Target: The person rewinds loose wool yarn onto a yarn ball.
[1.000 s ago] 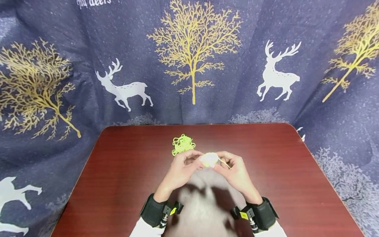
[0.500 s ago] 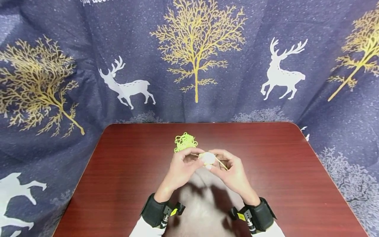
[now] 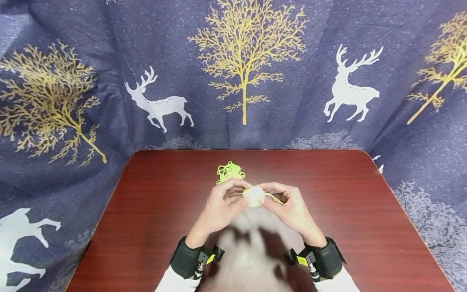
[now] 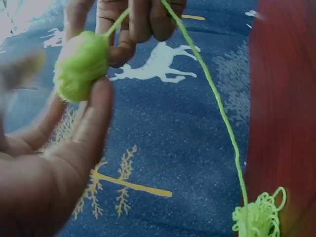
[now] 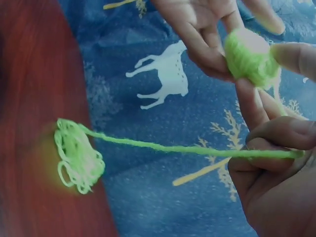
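Landmark: the ball of yarn (image 3: 254, 196).

Markings: White lettering (image 3: 116, 1) on the cloth (image 3: 157, 24), far beyond the ball and to its left, is cut off by the frame edge and illegible. Each wrist strap bears one yellow label, (image 3: 210, 258) and (image 3: 302, 260), nearer the person than the ball; print too small to read.

Count: One yellow-green ball; one loose yarn pile (image 3: 230, 172), resting on the table (image 3: 346, 182) beyond the ball and slightly left of it; two black wrist straps (image 3: 184, 259); two white sleeves (image 3: 178, 282). The cloth, beyond the ball, shows three gold trees (image 3: 245, 77), plus two complete white deer (image 3: 352, 95) either side of the middle tree.

Pose: The forearms converge on the ball, which is held above the table. The left hand (image 3: 219, 207), on the ball's left, grasps the ball between thumb and fingers. The right hand (image 3: 293, 207), on the ball's right, touches the ball with thumb and forefinger; its lower fingers are curled round the yarn strand (image 5: 168, 148). The strand runs from the pile to these fingers; a short length links them to the ball.
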A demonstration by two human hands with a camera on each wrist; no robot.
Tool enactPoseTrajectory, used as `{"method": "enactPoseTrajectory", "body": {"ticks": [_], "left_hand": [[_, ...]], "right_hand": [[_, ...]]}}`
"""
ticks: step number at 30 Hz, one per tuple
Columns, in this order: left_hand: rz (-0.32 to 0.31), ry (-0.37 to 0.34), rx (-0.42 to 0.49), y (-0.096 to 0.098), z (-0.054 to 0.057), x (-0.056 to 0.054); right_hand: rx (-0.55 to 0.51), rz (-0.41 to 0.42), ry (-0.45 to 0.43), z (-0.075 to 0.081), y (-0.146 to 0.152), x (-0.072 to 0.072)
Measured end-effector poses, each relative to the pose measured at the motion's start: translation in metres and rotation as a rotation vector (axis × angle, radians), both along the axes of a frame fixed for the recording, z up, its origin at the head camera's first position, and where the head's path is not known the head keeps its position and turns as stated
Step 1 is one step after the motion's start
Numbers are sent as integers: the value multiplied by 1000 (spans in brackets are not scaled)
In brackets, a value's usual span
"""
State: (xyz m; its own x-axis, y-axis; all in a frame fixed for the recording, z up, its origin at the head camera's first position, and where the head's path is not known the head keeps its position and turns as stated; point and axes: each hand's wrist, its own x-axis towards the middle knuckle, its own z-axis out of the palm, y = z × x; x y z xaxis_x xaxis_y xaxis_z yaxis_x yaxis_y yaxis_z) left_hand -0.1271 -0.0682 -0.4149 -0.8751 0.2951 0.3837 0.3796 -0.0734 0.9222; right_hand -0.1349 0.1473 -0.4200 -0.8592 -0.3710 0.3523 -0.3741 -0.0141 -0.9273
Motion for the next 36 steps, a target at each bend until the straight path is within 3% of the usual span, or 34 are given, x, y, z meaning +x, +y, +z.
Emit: {"method": "enactPoseTrajectory", "body": {"ticks": [5, 9, 13, 22, 25, 28, 32, 36], "left_hand": [[-10, -176, -53, -1, 4, -5], [-83, -254, -24, -3, 2, -5], [-129, -255, -22, -4, 0, -4], [11, -180, -121, -3, 1, -4], [19, -175, -127, -3, 5, -3], [-3, -188, -113, -3, 7, -2], [1, -207, -109, -3, 9, 1], [50, -188, -108, -2, 14, 5]], "right_hand": [[115, -19, 49, 7, 3, -2], [164, -73, 67, 9, 4, -4], [185, -111, 86, 9, 4, -5], [290, -90, 156, 9, 9, -8], [303, -54, 186, 7, 9, -12], [243, 46, 178, 5, 7, -18], [33, 205, 102, -5, 1, -25], [-79, 241, 31, -14, -4, -25]]}}
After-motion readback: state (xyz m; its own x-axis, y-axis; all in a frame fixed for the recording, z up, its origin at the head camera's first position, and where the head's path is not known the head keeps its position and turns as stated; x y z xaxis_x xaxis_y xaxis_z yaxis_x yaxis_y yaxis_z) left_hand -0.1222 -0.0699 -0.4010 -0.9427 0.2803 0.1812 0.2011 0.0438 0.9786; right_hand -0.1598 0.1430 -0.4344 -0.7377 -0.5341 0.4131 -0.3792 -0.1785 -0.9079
